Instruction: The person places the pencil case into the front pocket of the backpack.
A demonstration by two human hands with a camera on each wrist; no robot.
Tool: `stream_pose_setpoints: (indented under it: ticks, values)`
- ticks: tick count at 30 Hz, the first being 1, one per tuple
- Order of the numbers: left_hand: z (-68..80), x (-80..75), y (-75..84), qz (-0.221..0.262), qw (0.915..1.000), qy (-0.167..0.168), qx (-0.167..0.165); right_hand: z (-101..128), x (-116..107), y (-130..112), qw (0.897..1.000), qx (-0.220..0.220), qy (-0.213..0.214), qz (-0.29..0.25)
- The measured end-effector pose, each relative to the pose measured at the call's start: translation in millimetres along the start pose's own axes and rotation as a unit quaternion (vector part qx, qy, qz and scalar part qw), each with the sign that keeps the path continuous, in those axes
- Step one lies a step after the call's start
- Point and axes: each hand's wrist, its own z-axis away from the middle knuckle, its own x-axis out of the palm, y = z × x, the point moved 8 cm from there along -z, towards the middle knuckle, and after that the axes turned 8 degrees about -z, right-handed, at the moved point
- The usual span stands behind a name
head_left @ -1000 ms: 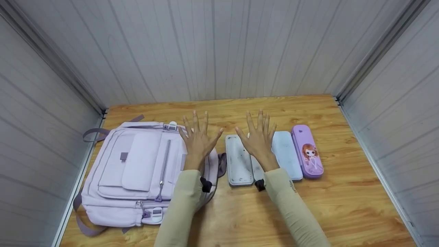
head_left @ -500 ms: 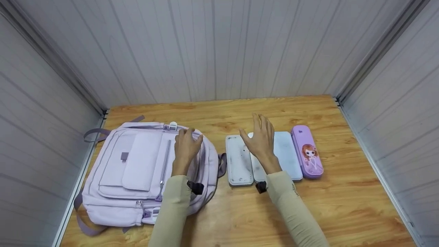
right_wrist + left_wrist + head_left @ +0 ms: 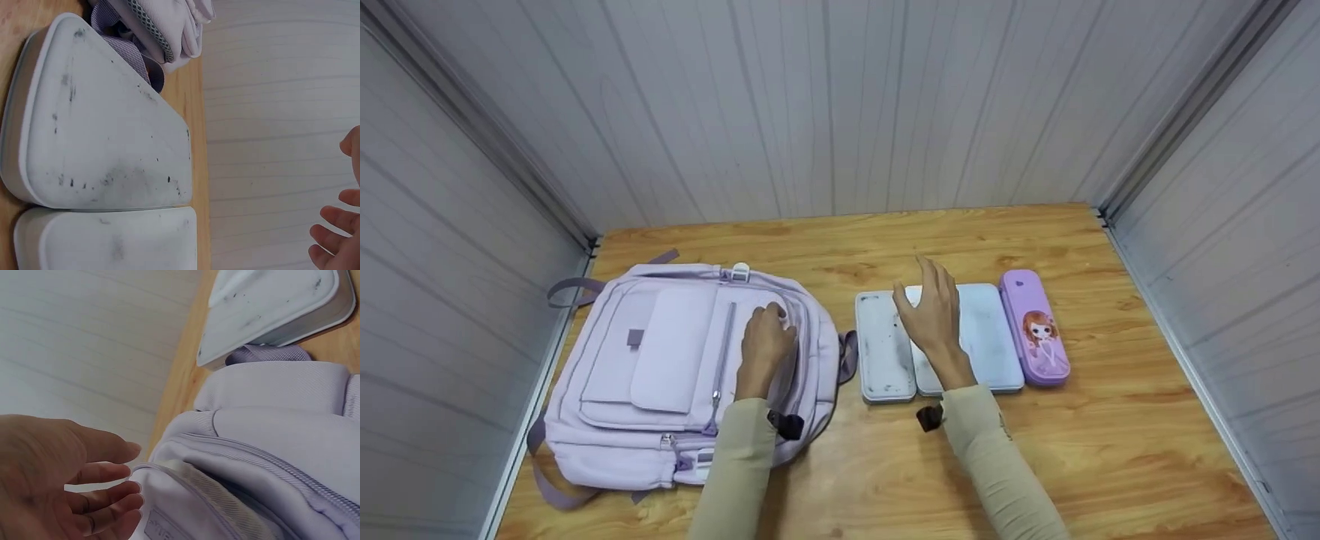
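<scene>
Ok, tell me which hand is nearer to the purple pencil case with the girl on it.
Right. The right hand hovers over the grey cases just left of the purple pencil case; the left hand rests on the backpack, far across the table.

Left hand point(image 3: 765, 341) on backpack point(image 3: 660, 367), right hand point(image 3: 934, 315) above cases point(image 3: 990, 337)

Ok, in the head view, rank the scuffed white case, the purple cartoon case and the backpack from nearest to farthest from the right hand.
1. Scuffed white case: just to the left of the right hand, which hovers open over the cases.
2. Purple cartoon case: on the right end of the row.
3. Backpack: on the table's left side, under the left hand.
</scene>
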Motion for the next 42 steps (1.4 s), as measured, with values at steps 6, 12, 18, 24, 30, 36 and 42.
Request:
stream_pose_setpoints:
  ticks: [6, 12, 18, 24, 30, 36, 42]
  values:
    - [4.4, 7.7, -2.9, 0.018, 0.9998, 0.001, 0.008, 7.8, 1.2, 5.9, 1.000, 0.014, -0.004, -0.002]
    - [7.2, 13.2, -2.2, 0.049, 0.9988, 0.000, 0.008, 16.3, 3.6, 12.1, 1.000, 0.028, -0.001, -0.005]
    - [10.0, 15.8, -1.7, 0.042, 0.9990, 0.010, 0.016, 28.7, 11.2, 18.4, 0.998, 0.055, -0.018, -0.014]
    - [10.9, 14.9, -1.1, 0.037, 0.9988, 0.014, 0.027, 44.5, 19.2, 27.1, 0.995, 0.090, -0.031, -0.032]
    - [9.4, 9.0, -5.3, 0.061, 0.9978, 0.012, 0.022, 62.7, 30.0, 35.1, 0.989, 0.128, -0.046, -0.054]
    - [7.2, -6.4, -2.5, 0.075, 0.9970, -0.009, 0.018, 79.4, 40.6, 41.5, 0.983, 0.160, -0.059, -0.063]
    - [8.3, -27.7, 0.3, 0.077, 0.9968, -0.010, 0.018, 86.0, 43.1, 38.2, 0.980, 0.177, -0.065, -0.063]
